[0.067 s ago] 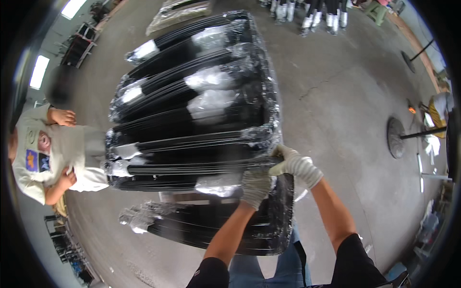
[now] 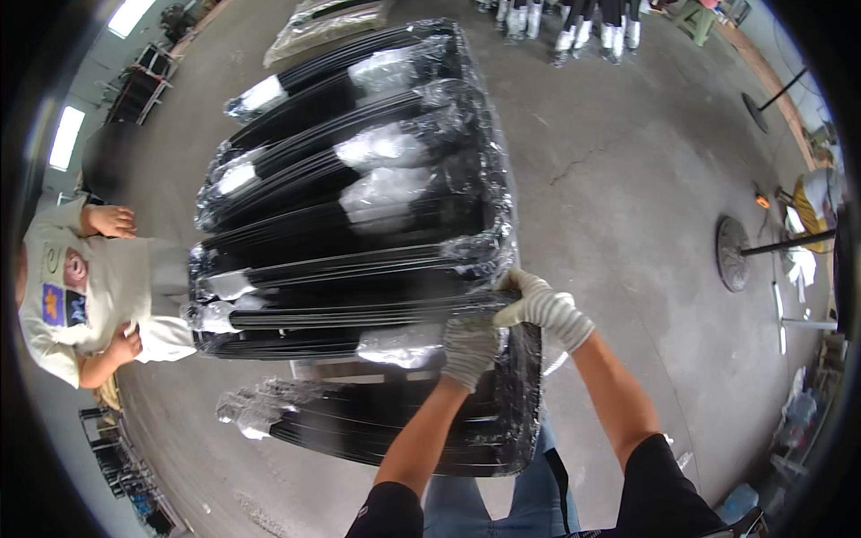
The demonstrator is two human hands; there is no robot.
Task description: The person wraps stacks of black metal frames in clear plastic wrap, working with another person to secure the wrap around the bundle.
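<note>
Several film-wrapped bundles of long, thin black curved pieces (image 2: 359, 224) lie in rows before me, with white wrapping at their ends. My left hand (image 2: 468, 352), in a ribbed pale glove, is closed over the right end of a near bundle (image 2: 323, 316); its fingertips are partly hidden. My right hand (image 2: 549, 309), gloved alike, pinches the same end at its corner, its fingers close to the left hand's. Closest to my body, another wrapped black bundle (image 2: 377, 421) lies under my left forearm, apart from the row on its left side.
At the left stands a person in a pale printed shirt (image 2: 99, 287), hands near the body. A round-based metal stand (image 2: 733, 254) is on the floor at right. Wrapped black pieces (image 2: 574, 31) and a green stool (image 2: 695, 21) stand at the back; a flat wrapped pack (image 2: 314, 36) lies behind the bundles.
The whole view has shifted slightly to the left. Both hands keep their places on the bundle's end.
</note>
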